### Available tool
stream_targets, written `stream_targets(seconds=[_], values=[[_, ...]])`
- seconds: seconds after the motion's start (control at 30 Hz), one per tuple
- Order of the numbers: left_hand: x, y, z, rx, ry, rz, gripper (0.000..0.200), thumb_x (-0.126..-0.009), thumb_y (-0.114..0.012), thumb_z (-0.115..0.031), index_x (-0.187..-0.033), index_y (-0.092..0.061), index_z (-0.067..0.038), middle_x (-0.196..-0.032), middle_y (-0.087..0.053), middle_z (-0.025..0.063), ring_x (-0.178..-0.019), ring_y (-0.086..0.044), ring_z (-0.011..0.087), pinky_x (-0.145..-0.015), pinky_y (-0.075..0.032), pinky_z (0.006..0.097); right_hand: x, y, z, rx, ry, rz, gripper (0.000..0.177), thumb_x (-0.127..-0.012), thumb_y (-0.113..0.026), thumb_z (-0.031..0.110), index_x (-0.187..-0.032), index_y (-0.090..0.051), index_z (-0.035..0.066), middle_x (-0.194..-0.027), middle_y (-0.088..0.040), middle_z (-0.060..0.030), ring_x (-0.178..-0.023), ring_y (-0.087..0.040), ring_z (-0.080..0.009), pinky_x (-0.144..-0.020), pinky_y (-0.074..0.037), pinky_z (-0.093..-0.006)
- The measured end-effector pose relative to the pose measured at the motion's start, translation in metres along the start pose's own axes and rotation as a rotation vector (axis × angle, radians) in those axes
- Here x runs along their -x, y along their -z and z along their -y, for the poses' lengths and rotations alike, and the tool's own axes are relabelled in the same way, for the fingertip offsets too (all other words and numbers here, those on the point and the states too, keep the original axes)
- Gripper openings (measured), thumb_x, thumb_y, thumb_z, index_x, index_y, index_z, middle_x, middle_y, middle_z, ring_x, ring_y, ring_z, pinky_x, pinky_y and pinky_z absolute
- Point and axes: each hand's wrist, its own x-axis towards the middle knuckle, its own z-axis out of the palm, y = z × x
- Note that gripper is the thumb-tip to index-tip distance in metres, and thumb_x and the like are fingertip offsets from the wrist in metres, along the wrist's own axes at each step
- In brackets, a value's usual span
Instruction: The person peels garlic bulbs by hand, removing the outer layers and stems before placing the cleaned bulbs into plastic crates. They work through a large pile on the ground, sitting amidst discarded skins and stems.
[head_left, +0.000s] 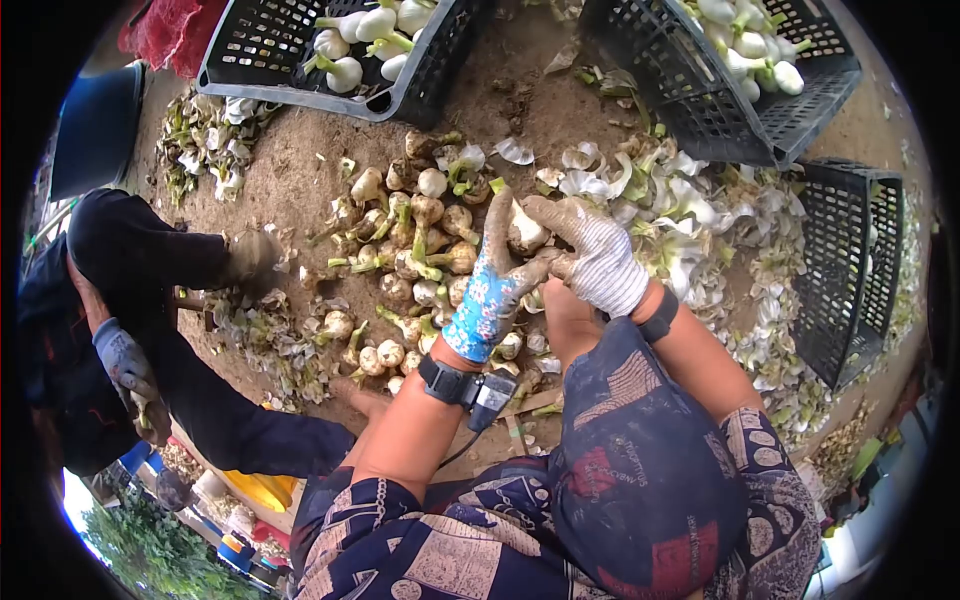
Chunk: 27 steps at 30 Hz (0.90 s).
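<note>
A garlic bulb (526,232) with soiled outer skin is held between my two gloved hands. My left hand (492,285), in a blue flowered glove, has its fingers against the bulb's left side and a short green stem end. The fingers of my right hand (592,250), in a soiled white striped glove, press on the bulb's right side. Just left of my hands lies a pile of unpeeled garlic bulbs (425,210) with cut green stems. To the right, loose white garlic skins (680,225) cover the ground.
Two black crates (375,105) (780,135) at the top hold peeled white bulbs. Another black crate (835,270) stands at the right. A co-worker's gloved hand (125,360) and dark-trousered leg (250,430) are at the left. More skins (275,345) lie beside the pile.
</note>
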Motion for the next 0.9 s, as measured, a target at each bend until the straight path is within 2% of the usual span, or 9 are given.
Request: stream_targets(seconds=[0.13,0.2,0.33,0.37,0.4,0.73,0.8,0.83,0.9], values=[[-0.006,-0.017,0.003,-0.040,-0.030,-0.436,0.066,-0.085,-0.061,-0.022,-0.138,-0.026,-0.004,-0.107,-0.052,0.0056,-0.091,-0.052,0.0110,-0.085,-0.044,0.0258,0.006,0.002,0.002,-0.101,0.088,-0.048,0.050,-0.073,-0.065,0.006,-0.122,-0.053,0.008,-0.106,-0.059,-0.0104,-0.096,-0.057,-0.0268,-0.082,-0.047,-0.0349],[-0.012,-0.005,-0.001,-0.285,-0.103,-0.381,0.063,-0.084,-0.060,-0.017,-0.137,-0.027,-0.004,-0.112,-0.050,0.0072,-0.091,-0.052,0.0117,-0.083,-0.045,0.0260,0.005,0.008,0.003,-0.716,-0.280,-0.073,0.042,-0.080,-0.061,0.008,-0.121,-0.052,0.004,-0.107,-0.060,-0.0081,-0.099,-0.056,-0.0186,-0.082,-0.047,-0.0307],[-0.010,-0.009,-0.007,-0.808,-0.349,-0.041,0.079,-0.071,-0.065,-0.009,-0.137,-0.023,0.002,-0.124,-0.044,0.0172,-0.111,-0.047,0.0248,-0.093,-0.040,0.0342,-0.002,0.030,-0.011,-0.823,-0.521,0.082,0.039,-0.086,-0.060,0.031,-0.110,-0.059,0.000,-0.074,-0.060,-0.0010,-0.065,-0.052,-0.0033,-0.056,-0.043,-0.0180],[-0.008,-0.014,-0.015,-0.948,-0.336,0.001,0.081,-0.069,-0.066,-0.010,-0.137,-0.023,0.004,-0.125,-0.043,0.0210,-0.114,-0.045,0.0319,-0.097,-0.037,0.0390,-0.004,0.030,0.001,-0.634,-0.508,0.136,0.030,-0.087,-0.058,0.029,-0.101,-0.064,0.003,-0.072,-0.062,-0.0023,-0.063,-0.052,-0.0031,-0.054,-0.043,-0.0185],[-0.008,-0.015,-0.014,-0.946,-0.336,0.008,0.081,-0.069,-0.066,-0.010,-0.137,-0.023,0.004,-0.125,-0.043,0.0210,-0.114,-0.045,0.0319,-0.097,-0.037,0.0390,-0.006,0.014,-0.012,-0.315,-0.057,-0.068,0.027,-0.087,-0.058,0.029,-0.096,-0.066,0.005,-0.072,-0.062,-0.0013,-0.059,-0.052,-0.0035,-0.050,-0.041,-0.0193],[-0.026,-0.031,-0.016,-1.193,-0.717,0.019,0.067,-0.067,-0.067,-0.016,-0.127,-0.042,-0.001,-0.112,-0.047,0.0216,-0.100,-0.048,0.0386,-0.085,-0.041,0.0457,0.006,0.038,-0.005,-0.712,-0.489,-0.110,0.022,-0.087,-0.057,0.021,-0.095,-0.063,0.001,-0.070,-0.059,-0.0012,-0.060,-0.051,-0.0062,-0.053,-0.043,-0.0237],[-0.025,-0.032,-0.019,-1.183,-0.699,0.037,0.063,-0.068,-0.066,-0.016,-0.126,-0.044,-0.001,-0.113,-0.047,0.0220,-0.100,-0.048,0.0390,-0.086,-0.040,0.0461,0.005,0.036,-0.012,-0.211,0.059,-0.134,0.022,-0.087,-0.055,0.019,-0.095,-0.063,0.000,-0.072,-0.060,-0.0022,-0.063,-0.052,-0.0081,-0.054,-0.043,-0.0247],[-0.024,-0.032,-0.019,-1.155,-0.639,0.043,0.062,-0.069,-0.066,-0.016,-0.125,-0.045,-0.002,-0.113,-0.047,0.0219,-0.100,-0.048,0.0390,-0.087,-0.040,0.0459,0.010,0.039,-0.012,-0.665,-0.323,-0.036,0.021,-0.087,-0.054,0.017,-0.095,-0.062,-0.001,-0.073,-0.060,-0.0040,-0.065,-0.054,-0.0098,-0.056,-0.044,-0.0260],[-0.025,-0.028,-0.016,-1.073,-0.627,0.068,0.057,-0.071,-0.065,-0.016,-0.123,-0.047,-0.002,-0.113,-0.046,0.0207,-0.100,-0.047,0.0380,-0.088,-0.040,0.0441,0.010,0.041,-0.008,-0.630,-0.335,-0.019,0.022,-0.087,-0.054,0.018,-0.094,-0.063,-0.001,-0.073,-0.061,-0.0043,-0.065,-0.054,-0.0097,-0.057,-0.045,-0.0264]])
